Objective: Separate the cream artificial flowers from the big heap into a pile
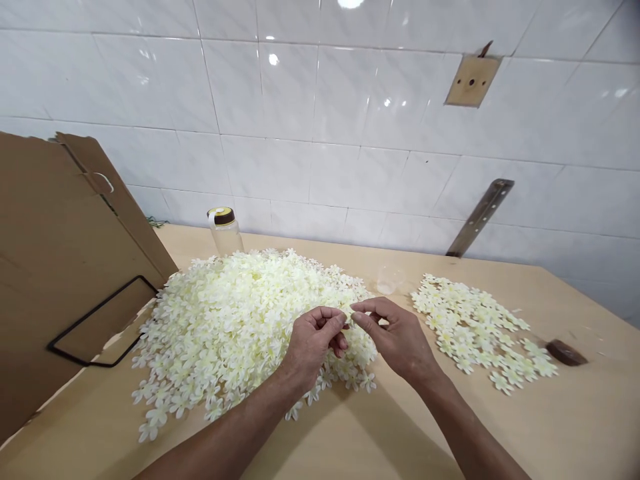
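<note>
My left hand (320,337) is closed in a pinch, thumb against the bent forefinger, in front of the right side of a large heap of pale yellow-white artificial flowers (235,307). Close beside it, nearly fingertip to fingertip, my right hand (395,330) pinches with thumb and forefinger. Whatever sits between the fingertips is too small to make out against the pale flowers behind. To the right of my right hand lies a smaller, flatter spread of the same flowers (467,320).
A cardboard box (65,267) with a black wire frame (95,363) stands at the left. Behind the heap is a clear bottle with a brown lid (225,230). A small clear cup (387,280), a dark brown object (566,352) and a metal bracket (480,219) are towards the right.
</note>
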`<state>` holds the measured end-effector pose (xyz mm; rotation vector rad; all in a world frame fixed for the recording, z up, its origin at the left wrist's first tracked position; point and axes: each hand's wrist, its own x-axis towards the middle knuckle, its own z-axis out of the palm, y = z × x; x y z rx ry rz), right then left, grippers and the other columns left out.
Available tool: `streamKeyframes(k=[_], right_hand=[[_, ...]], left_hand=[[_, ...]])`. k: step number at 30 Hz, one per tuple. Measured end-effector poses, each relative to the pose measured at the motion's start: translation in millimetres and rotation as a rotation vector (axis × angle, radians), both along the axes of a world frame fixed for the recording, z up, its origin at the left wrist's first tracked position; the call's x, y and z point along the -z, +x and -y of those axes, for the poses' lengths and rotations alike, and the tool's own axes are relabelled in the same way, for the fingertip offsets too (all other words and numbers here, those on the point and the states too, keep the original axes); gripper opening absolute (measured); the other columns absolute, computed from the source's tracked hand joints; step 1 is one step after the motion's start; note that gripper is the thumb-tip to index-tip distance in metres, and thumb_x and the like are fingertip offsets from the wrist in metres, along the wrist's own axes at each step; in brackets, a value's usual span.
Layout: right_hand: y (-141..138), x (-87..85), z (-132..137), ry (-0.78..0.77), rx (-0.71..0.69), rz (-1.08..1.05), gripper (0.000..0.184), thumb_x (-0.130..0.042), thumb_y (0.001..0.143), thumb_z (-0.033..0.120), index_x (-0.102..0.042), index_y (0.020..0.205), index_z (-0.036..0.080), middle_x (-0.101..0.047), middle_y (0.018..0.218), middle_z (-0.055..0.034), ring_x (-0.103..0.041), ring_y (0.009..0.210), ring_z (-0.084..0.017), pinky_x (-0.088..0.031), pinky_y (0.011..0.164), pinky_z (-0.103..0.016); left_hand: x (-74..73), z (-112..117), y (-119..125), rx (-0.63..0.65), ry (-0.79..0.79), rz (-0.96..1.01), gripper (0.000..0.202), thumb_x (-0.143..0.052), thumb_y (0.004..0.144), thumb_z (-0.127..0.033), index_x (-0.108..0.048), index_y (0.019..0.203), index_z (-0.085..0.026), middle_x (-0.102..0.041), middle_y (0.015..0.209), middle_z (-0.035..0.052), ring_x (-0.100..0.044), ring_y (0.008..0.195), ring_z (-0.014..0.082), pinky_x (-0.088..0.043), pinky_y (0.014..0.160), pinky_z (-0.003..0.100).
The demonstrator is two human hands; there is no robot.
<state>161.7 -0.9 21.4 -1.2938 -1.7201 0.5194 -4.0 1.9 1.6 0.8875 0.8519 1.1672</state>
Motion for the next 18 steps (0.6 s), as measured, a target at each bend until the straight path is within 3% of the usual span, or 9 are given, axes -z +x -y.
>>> streamKeyframes(k=[6, 15, 18], right_hand=[[-5, 1.4, 3, -0.063, -0.009, -0.042, 0.023, -0.066, 0.089, 0.043, -0.076, 0.080, 0.024, -0.073, 0.081, -0.0038, -0.067, 0.073, -0.020, -0.051, 0.067, -0.031], [-10, 4.5, 6, 0.120, 0.059, 0.102, 0.027, -0.058, 0.095, 0.037, -0.068, 0.076, 0.021, -0.069, 0.076, -0.0035, -0.062, 0.069, -0.017, -0.046, 0.064, -0.028], [-12, 3.8, 7, 0.100, 0.060, 0.103, 0.030, -0.053, 0.097, 0.038, -0.065, 0.077, 0.020, -0.066, 0.075, -0.0038, -0.059, 0.066, -0.017, -0.044, 0.060, -0.028]], left_hand=[[2.0, 1, 0, 0.021, 0.009, -0.005, 0.029, -0.078, 0.075, -0.038, -0.067, 0.084, -0.013, -0.063, 0.057, 0.0013, -0.054, 0.049, 0.0114, -0.044, 0.047, 0.022], [2.3, -1, -1, 0.038, -0.017, 0.029, 0.030, -0.076, 0.077, -0.040, -0.065, 0.083, -0.013, -0.061, 0.054, 0.0012, -0.052, 0.048, 0.0110, -0.042, 0.047, 0.021], [3.2, -1, 0, 0.032, -0.012, 0.020, 0.030, -0.075, 0.077, -0.040, -0.064, 0.083, -0.013, -0.061, 0.053, 0.0013, -0.052, 0.048, 0.0113, -0.043, 0.047, 0.021]])
